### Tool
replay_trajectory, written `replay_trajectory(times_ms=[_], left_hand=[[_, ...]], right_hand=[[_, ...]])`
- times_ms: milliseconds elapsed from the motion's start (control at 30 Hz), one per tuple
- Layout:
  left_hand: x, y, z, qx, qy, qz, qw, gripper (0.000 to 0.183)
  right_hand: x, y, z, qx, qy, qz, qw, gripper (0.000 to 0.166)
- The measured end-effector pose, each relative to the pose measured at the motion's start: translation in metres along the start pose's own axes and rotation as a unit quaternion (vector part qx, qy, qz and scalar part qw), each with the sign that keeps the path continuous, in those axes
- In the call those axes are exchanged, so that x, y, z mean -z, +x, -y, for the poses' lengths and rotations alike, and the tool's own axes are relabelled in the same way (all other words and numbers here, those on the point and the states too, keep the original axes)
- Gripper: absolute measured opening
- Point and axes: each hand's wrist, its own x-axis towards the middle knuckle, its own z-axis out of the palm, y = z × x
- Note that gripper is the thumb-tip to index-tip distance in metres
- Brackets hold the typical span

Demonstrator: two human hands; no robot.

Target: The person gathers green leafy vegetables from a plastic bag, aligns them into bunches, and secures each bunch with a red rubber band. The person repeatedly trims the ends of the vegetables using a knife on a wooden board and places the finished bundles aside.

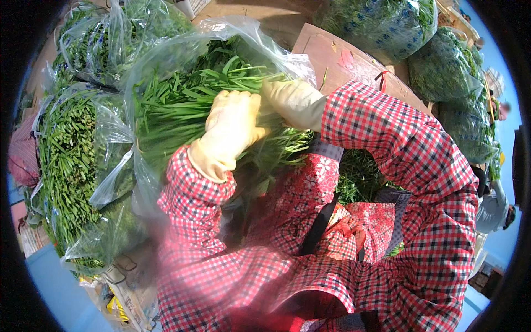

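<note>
A large heap of long, flat green leaves (178, 97), which look like garlic chives, lies in an opened clear plastic bag (143, 66) before me. My left hand (232, 128), in a cream rubber glove, lies on top of the leaves. Its fingers curl down into them and its thumb points right. Close beside it, my right hand (292, 101), gloved alike, closes on leaves at the heap's right side; its fingertips are partly hidden. Pale stem ends (296, 145) stick out below the right hand, blurred in places.
Filled clear bags of greens stand at left (70, 166), upper left (112, 50), upper right (381, 29) and far right (444, 66). A pinkish board (315, 45) lies beyond my right hand. Loose greens (359, 174) lie near my lap. Another person (493, 209) is at the far right.
</note>
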Motion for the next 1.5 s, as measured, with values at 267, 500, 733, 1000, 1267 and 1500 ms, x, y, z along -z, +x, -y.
replay_trajectory(times_ms=[267, 500, 733, 1000, 1267, 1500], left_hand=[[-0.015, -0.081, -0.044, -0.088, -0.115, -0.297, 0.944, 0.035], [-0.065, -0.06, -0.071, 0.043, -0.853, 0.051, 0.517, 0.042], [-0.087, -0.041, -0.06, 0.126, -0.959, -0.058, 0.249, 0.037], [-0.102, -0.032, -0.082, 0.106, -0.989, -0.07, 0.074, 0.029], [-0.1, -0.021, -0.079, 0.157, -0.978, -0.103, 0.091, 0.032], [-0.103, -0.032, -0.06, 0.104, -0.867, -0.125, 0.471, 0.032]], right_hand=[[0.043, 0.064, -0.016, -0.052, 0.169, 0.347, 0.921, 0.032], [0.082, 0.092, -0.026, -0.028, 0.144, 0.405, 0.902, 0.027], [0.074, 0.079, -0.014, -0.049, 0.15, 0.374, 0.914, 0.021], [0.068, 0.081, -0.007, -0.067, 0.093, 0.375, 0.92, 0.022], [0.054, 0.078, -0.014, -0.067, 0.083, 0.374, 0.921, 0.022], [0.062, 0.066, -0.009, -0.08, 0.072, 0.375, 0.921, 0.039]])
